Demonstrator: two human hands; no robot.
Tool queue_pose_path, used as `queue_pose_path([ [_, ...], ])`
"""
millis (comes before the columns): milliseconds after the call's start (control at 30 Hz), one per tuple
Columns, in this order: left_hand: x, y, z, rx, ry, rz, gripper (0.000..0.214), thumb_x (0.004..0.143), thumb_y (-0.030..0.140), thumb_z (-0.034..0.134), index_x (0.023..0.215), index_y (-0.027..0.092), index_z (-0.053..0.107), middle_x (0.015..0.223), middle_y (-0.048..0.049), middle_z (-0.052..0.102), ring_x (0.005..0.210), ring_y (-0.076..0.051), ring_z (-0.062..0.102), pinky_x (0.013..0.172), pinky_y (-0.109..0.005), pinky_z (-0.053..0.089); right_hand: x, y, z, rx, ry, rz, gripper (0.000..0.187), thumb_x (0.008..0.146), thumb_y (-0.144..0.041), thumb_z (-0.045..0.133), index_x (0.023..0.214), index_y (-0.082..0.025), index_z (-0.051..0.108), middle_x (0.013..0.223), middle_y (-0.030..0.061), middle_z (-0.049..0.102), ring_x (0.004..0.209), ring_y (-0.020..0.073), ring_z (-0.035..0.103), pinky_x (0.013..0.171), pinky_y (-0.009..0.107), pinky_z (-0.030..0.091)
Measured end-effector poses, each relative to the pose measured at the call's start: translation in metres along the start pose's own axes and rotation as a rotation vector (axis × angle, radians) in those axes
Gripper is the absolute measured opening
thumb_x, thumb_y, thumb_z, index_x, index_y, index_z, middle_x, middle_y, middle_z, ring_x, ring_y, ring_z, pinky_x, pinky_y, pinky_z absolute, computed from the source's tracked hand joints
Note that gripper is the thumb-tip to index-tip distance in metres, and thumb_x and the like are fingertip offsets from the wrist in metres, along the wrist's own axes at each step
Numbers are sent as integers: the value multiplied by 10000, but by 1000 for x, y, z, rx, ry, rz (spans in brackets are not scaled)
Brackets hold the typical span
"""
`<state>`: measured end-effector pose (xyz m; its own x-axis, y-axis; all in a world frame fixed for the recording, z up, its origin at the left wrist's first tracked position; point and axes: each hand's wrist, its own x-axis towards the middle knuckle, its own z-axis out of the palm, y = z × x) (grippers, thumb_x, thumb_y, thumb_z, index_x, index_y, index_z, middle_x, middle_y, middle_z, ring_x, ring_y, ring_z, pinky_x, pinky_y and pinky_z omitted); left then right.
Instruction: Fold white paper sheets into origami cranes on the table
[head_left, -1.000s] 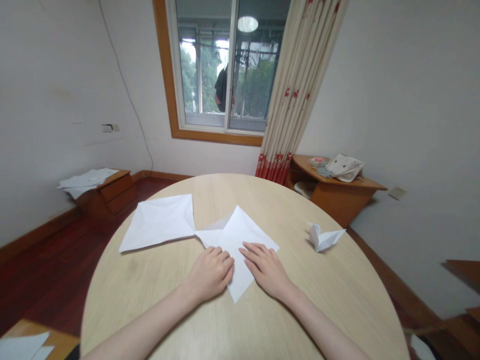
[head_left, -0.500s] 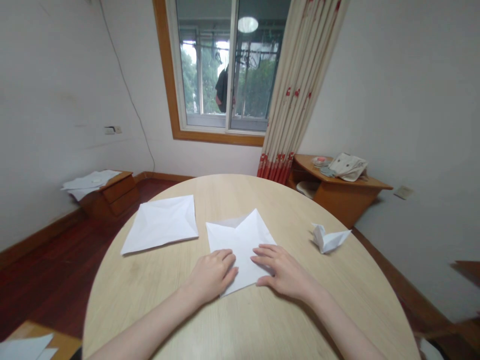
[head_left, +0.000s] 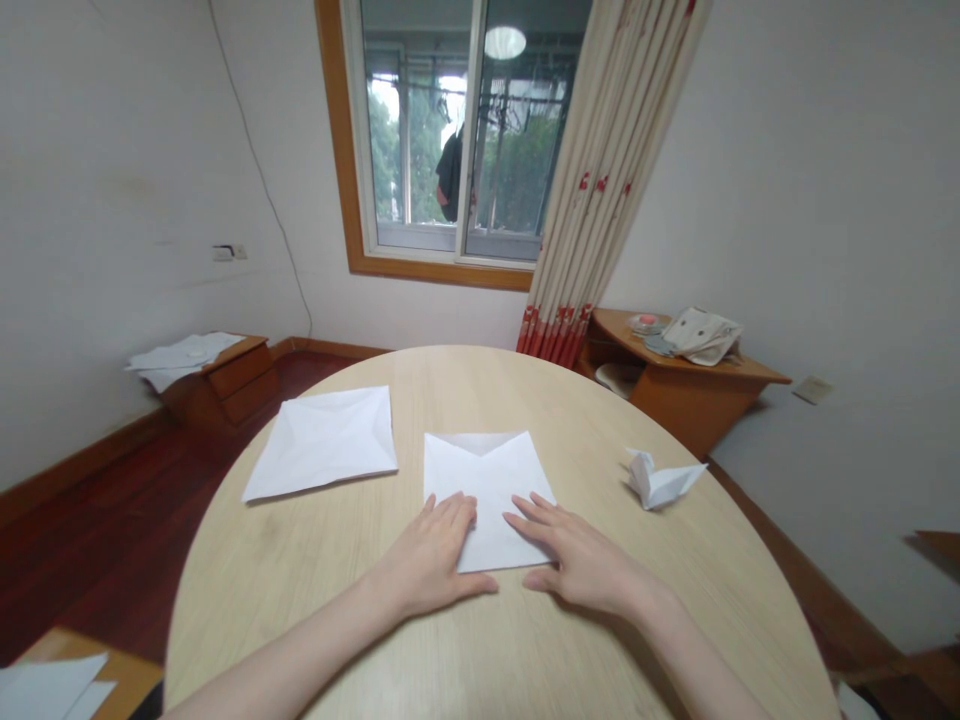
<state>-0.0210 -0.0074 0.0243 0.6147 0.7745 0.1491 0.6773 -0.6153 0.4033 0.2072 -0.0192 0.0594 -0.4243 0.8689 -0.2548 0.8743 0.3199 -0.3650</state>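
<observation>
White folded paper (head_left: 487, 475) lies flat on the bench (head_left: 300, 560) beneath the left hand (head_left: 427, 555), fingers close, thumb out, and the right hand (head_left: 581, 550), fingers spread, seemingly being squared up, the next move calling for aligned edges.

Wht ppr (head_left: 490, 495), folded approx sq w/ V-shaped gap at far edge, lies flat on rnd tbl (head_left: 487, 655).

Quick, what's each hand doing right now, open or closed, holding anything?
Left hand: open, fingers resting on the folded white paper, not gripping it.
Right hand: open, fingers spread on the paper's right side.
</observation>
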Motion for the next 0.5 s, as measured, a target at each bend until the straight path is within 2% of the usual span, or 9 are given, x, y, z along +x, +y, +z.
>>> queue_pose_path([
  [133,0,5,-1,43,-35,-1,543,772,503,671,1157,168,487,1390,-188,455,1332,-331,366,1077,-588,268,-4,0,3,-36,46,-8,691,770,-322,665,1404,-246,399,1512,56,274,1405,282,215,1133,463,224],
  [333,-1,8,-6,53,-42,19,343,823,436,639,1014,172,530,1358,-162,492,1303,-306,411,1073,-584,283,-6,-1,5,-59,121,-7,673,739,-331,706,1360,-214,474,1459,113,373,1354,295,336,1105,457,295],
  [500,-1,6,-8,24,-2,30,252,869,407,576,954,172,546,1334,-150,514,1270,-276,455,1086,-541,296,-7,-5,3,-120,150,-3,685,708,-442,734,1312,-186,537,1415,144,441,1305,327,411,1061,449,352],
])
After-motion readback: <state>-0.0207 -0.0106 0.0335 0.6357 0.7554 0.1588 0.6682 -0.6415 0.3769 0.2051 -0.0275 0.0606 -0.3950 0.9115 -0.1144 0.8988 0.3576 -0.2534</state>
